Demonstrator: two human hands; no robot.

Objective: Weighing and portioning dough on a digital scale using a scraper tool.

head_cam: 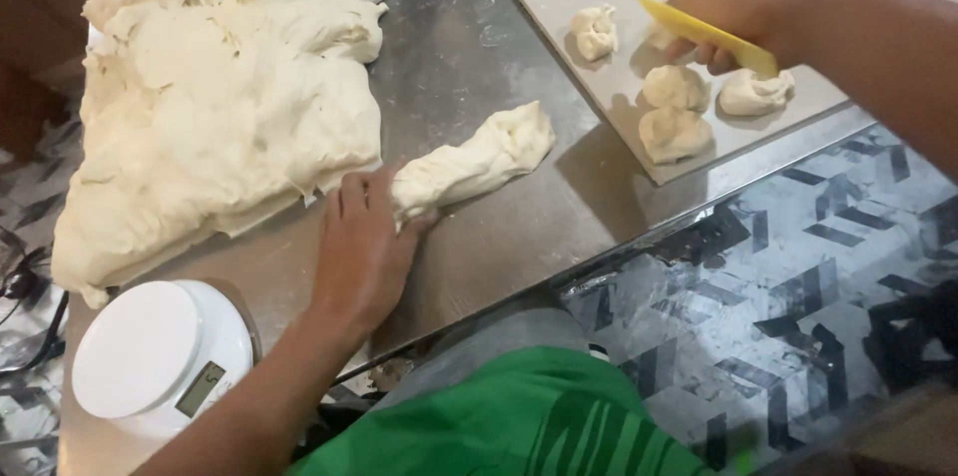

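Cream-white dough roll (473, 162) and big dough heap (215, 97). Yellow scraper (709, 34). Shiny grey tabletop (469, 57). White scale (160, 356). Green striped shirt (519, 421). Grey floor (798, 276) with dark zigzag shapes.
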